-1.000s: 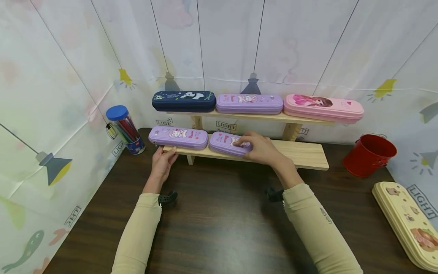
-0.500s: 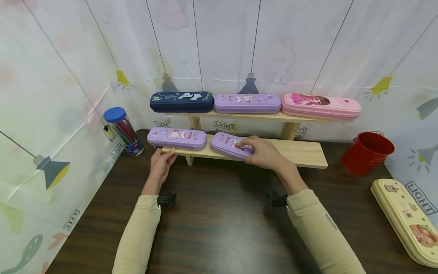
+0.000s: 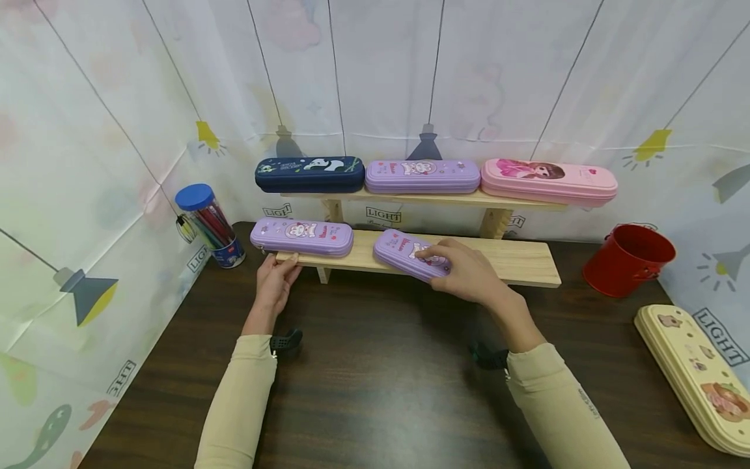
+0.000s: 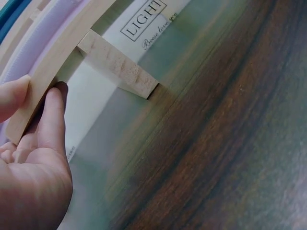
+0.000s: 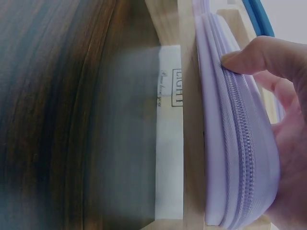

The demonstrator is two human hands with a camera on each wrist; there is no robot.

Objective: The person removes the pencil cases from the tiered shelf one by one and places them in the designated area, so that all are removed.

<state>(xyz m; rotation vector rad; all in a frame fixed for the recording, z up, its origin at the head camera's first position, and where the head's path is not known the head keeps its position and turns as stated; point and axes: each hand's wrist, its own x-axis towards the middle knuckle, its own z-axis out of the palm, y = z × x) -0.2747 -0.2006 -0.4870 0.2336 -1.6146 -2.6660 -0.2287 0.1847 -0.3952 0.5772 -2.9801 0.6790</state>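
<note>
My right hand [image 3: 467, 270] grips a purple zippered pencil case [image 3: 404, 250] across its right end. The case sits slanted on the lower board of a wooden shelf [image 3: 521, 257], its right end jutting past the front edge. In the right wrist view the thumb presses beside the zipper [image 5: 242, 129]. At the board's left end, my left hand [image 3: 274, 281] pinches the edge, thumb on top and fingers [image 4: 52, 120] beneath. Just above that hand lies another purple pencil case [image 3: 301, 237], apart from the gripped one.
On the upper board stand a navy panda case [image 3: 310, 174], a purple case [image 3: 422, 176] and a pink case [image 3: 547, 181]. A blue-lidded tub of pens [image 3: 211, 225] is at left. A red bucket [image 3: 627, 260] and a cream case [image 3: 697, 378] are at right on the dark table [image 3: 375, 384].
My right hand has slid the purple pencil case to the right and turned it, its right end coming forward. The gap to the left case has widened. My left hand stays on the board.
</note>
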